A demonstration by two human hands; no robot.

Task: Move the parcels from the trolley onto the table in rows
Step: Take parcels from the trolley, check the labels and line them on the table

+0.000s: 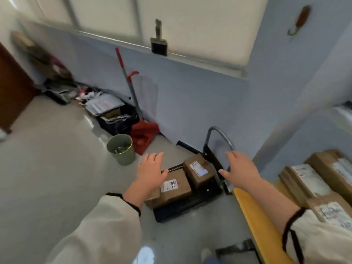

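A low black trolley [187, 207] with a grey handle [219, 130] stands on the floor by the blue wall. Brown cardboard parcels with white labels lie on it: a flat one [176, 186] near me, a taller one [199, 169] behind it, and a third [152, 200] partly hidden under my left wrist. My left hand [152, 168] hovers open above the near parcel. My right hand [241, 169] is open above the trolley's right side, holding nothing. Several parcels [308, 181] lie on the yellow-edged table [255, 221] at the right.
A green waste bin [121, 149] stands left of the trolley. Behind it are a red dustpan [143, 137], a red-handled broom [129, 82] and a black crate [118, 121] of papers against the wall. Grey floor spreads to the left.
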